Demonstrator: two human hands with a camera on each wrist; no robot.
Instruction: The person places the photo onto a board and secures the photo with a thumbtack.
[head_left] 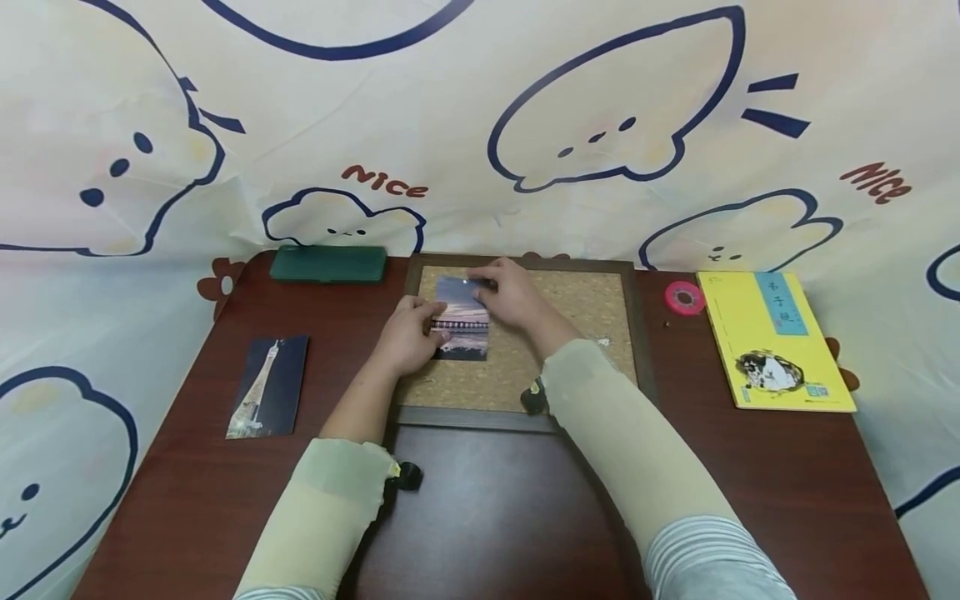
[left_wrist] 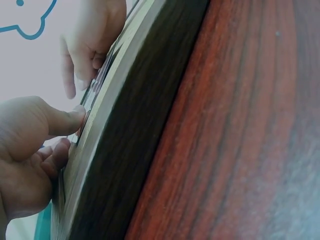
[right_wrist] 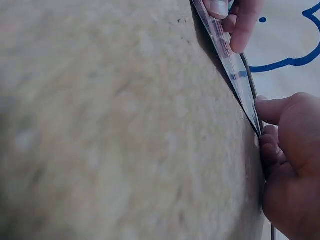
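A photo of a purple-blue sky (head_left: 461,321) lies against the left part of a framed cork board (head_left: 558,292). The left hand (head_left: 408,336) has its thumb and fingers at the photo's left edge; in the left wrist view this hand (left_wrist: 32,155) pinches that edge. At the photo's upper right, the right hand (head_left: 515,296) has its fingers on the corner. The right wrist view shows the right hand (right_wrist: 295,160) with its thumb on the photo (right_wrist: 227,55) and its other fingers curled beside it. A small white spot shows near the photo's top.
A tower photo (head_left: 268,387) lies at the left on the brown table (head_left: 480,500). Behind it is a green case (head_left: 328,264). Right of the board are a pink round container (head_left: 684,297) and a yellow book (head_left: 772,342). A patterned cloth (head_left: 465,108) hangs behind.
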